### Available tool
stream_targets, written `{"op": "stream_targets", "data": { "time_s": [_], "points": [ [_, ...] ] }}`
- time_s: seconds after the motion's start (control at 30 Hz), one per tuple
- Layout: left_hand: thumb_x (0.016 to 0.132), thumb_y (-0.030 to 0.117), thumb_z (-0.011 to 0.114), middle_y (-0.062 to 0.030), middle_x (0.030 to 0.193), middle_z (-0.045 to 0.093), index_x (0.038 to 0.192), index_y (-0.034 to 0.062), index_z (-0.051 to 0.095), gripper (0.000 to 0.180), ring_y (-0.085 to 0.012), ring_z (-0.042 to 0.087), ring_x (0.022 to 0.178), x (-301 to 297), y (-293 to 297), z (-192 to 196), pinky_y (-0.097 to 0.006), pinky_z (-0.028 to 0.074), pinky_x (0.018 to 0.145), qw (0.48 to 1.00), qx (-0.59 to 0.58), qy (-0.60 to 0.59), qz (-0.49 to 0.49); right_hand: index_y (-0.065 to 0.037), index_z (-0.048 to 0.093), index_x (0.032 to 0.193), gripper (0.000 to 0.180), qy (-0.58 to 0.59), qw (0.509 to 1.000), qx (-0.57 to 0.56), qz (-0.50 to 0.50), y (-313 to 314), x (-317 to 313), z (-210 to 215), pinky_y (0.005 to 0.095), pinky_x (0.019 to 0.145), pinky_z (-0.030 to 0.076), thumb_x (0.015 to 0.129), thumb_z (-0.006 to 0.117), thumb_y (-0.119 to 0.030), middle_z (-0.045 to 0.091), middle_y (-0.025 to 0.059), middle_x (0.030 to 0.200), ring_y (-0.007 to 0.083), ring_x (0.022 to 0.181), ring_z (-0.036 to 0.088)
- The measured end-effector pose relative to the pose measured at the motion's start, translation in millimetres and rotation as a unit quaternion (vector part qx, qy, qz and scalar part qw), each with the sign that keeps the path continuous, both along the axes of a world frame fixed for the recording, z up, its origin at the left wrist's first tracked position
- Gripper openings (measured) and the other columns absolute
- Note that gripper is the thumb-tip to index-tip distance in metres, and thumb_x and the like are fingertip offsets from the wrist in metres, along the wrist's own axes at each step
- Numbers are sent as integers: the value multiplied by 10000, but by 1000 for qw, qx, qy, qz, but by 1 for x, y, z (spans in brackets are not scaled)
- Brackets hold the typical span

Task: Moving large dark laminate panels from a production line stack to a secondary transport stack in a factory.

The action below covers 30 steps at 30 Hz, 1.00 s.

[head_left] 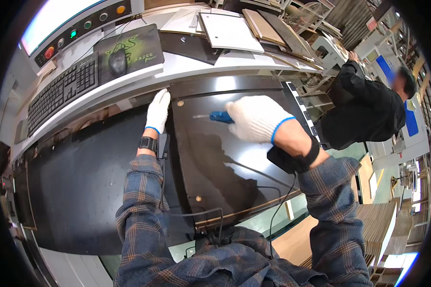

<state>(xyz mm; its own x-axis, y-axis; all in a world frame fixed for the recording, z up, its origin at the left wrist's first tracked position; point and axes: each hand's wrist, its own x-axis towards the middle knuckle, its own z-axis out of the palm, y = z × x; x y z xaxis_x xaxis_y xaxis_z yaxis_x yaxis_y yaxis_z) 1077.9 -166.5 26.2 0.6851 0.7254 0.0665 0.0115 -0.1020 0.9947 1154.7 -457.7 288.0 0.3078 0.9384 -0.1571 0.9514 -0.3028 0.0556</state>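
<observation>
In a white knit glove, my right hand (256, 118) is closed round the blue handle of a screwdriver (219, 116). Its thin shaft points left, above a glossy dark board (210, 158). Two small round brass-coloured fittings, an upper one (180, 103) and a lower one (198, 198), sit along the board's left side. The shaft's tip appears apart from the upper fitting. My left hand (158, 112), also gloved, rests with fingers stretched out by the board's upper left corner. Another dark strip of board (225, 84) lies along the far edge.
A black tabletop (91, 186) spreads to the left. Beyond stand a keyboard (64, 91), a mouse (118, 62) and a button panel (81, 31). Loose panels (230, 31) are piled at the back. A person in black (368, 103) stands at right, near stacked sheets (376, 229). Cables hang across my front.
</observation>
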Motion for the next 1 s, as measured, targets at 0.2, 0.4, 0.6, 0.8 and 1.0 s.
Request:
{"op": "stream_targets", "data": {
  "time_s": [0.2, 0.4, 0.6, 0.8, 1.0],
  "points": [
    [1095, 410, 572, -188, 1422, 692, 1398, -14, 668, 530, -313, 623, 1340, 54, 26, 8, -371, 440, 1159, 996, 69, -2, -51, -14, 763, 953, 212, -7, 999, 8, -44, 52, 31, -9, 510, 804, 607, 884, 667, -190, 750, 264, 909, 458, 874, 750],
    [1060, 280, 625, -161, 1189, 751, 1172, -11, 731, 329, -285, 695, 1124, 26, 40, 1, -384, 520, 1022, 976, 197, 16, -87, -15, 812, 906, 248, 93, 996, -15, -13, 54, 17, -13, 503, 799, 607, 811, 633, -160, 762, 269, 913, 445, 884, 765],
    [1083, 243, 604, -92, 1124, 733, 1184, 7, 714, 280, -177, 639, 1062, 27, 18, 7, -323, 492, 1005, 996, 60, -6, -62, -69, 770, 1140, 360, 26, 987, -23, -154, -7, 105, 29, 501, 870, 595, 857, 644, -251, 770, 246, 1020, 430, 965, 749],
    [1124, 306, 551, -185, 1314, 713, 1313, -37, 690, 416, -254, 645, 1234, 33, 34, -20, -360, 461, 1099, 980, 196, -1, -27, -29, 786, 1044, 338, -91, 948, -119, -282, -131, 173, 60, 472, 815, 597, 823, 721, -277, 766, 241, 915, 419, 856, 756],
    [1121, 394, 587, -104, 1507, 627, 1508, 42, 603, 523, -209, 584, 1347, -29, 3, -10, -370, 445, 1138, 997, -70, 24, 21, -65, 773, 1061, 309, -28, 927, -172, -333, -284, 91, 82, 482, 796, 609, 843, 736, -280, 757, 238, 921, 426, 868, 751]
  ]
}}
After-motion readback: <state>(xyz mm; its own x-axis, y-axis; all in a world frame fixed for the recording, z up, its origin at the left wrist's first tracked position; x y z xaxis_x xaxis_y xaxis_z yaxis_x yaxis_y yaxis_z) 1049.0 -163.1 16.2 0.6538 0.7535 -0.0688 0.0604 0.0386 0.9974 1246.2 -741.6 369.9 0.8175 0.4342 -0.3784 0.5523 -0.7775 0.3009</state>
